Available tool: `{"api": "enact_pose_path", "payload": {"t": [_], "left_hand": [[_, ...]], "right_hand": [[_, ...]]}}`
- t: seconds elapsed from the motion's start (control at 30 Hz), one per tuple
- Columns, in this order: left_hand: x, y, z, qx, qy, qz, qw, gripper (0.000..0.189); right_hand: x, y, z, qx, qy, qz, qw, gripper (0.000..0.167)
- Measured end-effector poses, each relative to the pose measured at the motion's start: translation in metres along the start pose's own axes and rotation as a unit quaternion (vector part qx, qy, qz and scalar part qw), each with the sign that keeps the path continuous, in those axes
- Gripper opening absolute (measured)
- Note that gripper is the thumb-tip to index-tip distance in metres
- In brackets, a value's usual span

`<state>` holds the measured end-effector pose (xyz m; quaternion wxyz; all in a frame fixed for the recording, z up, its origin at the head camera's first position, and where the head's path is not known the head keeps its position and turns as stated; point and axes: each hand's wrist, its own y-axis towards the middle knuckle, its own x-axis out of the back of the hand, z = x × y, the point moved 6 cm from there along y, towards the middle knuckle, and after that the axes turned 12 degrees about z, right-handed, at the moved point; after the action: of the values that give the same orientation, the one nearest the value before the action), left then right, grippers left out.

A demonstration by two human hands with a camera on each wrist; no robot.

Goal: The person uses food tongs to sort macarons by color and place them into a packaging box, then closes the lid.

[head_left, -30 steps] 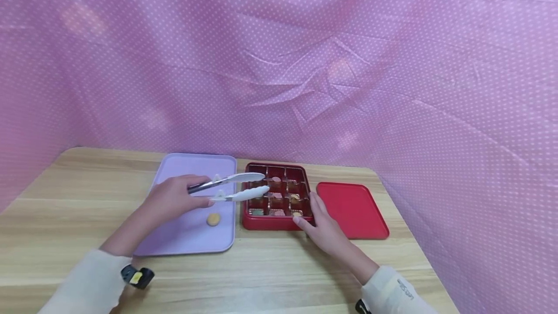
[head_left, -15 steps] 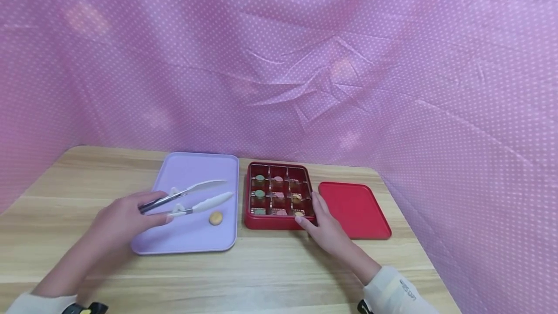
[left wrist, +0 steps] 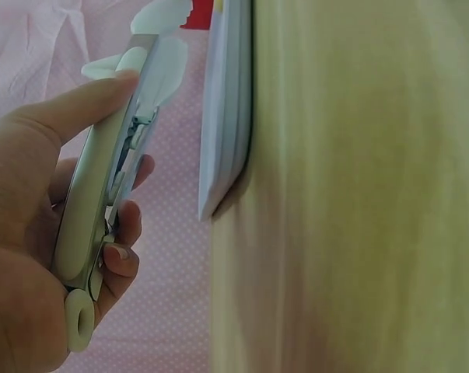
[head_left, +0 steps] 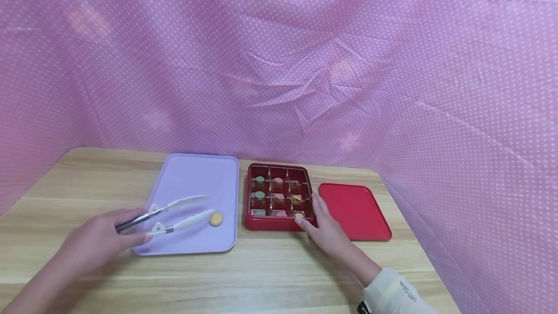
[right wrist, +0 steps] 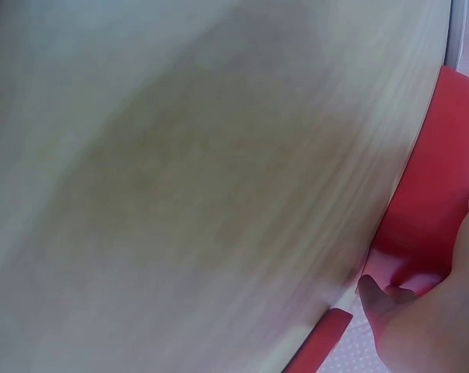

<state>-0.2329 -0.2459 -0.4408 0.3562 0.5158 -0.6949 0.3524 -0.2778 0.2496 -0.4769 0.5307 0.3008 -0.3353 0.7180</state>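
Note:
My left hand (head_left: pixel 98 239) holds a pair of tongs (head_left: pixel 187 222) with pale tips, spread apart over the lilac tray (head_left: pixel 196 173). In the left wrist view, thumb and fingers wrap the tongs' handles (left wrist: pixel 94 194). A round yellow cookie (head_left: pixel 215 219) lies on the tray, just right of the tips, with nothing seen between them. My right hand (head_left: pixel 329 231) grips the near right corner of a red box (head_left: pixel 276 224), thumb on the front rim, fingers along the side. Its divided insert holds green cookies (head_left: pixel 259 195) at left, pink ones (head_left: pixel 278 196) in the middle and yellow ones (head_left: pixel 297 197) at right.
The red lid (head_left: pixel 353 212) lies flat to the right of the box. Wooden tabletop (head_left: pixel 261 275) stretches in front of both tray and box. Pink dotted cloth (head_left: pixel 279 62) hangs around the table's back and sides.
My left hand has drawn the spread tongs leftward and nearer, from over the box's left column back over the tray. The green cookies beneath came into sight. My right hand stayed at the box.

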Motion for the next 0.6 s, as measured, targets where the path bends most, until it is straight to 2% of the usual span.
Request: {"api": "enact_pose_path", "payload": {"t": [0.1,0.6], "left_hand": [[-0.003,-0.002,0.001,0.002,0.011,-0.001,0.9999,0.088],[-0.016,-0.006,0.001,-0.025,0.043,-0.028,0.9984,0.081]], "right_hand": [[0.001,0.0,0.0,0.001,0.001,-0.001,1.0,0.105],[0.0,0.0,0.003,-0.001,0.003,-0.001,1.0,0.1]]}}
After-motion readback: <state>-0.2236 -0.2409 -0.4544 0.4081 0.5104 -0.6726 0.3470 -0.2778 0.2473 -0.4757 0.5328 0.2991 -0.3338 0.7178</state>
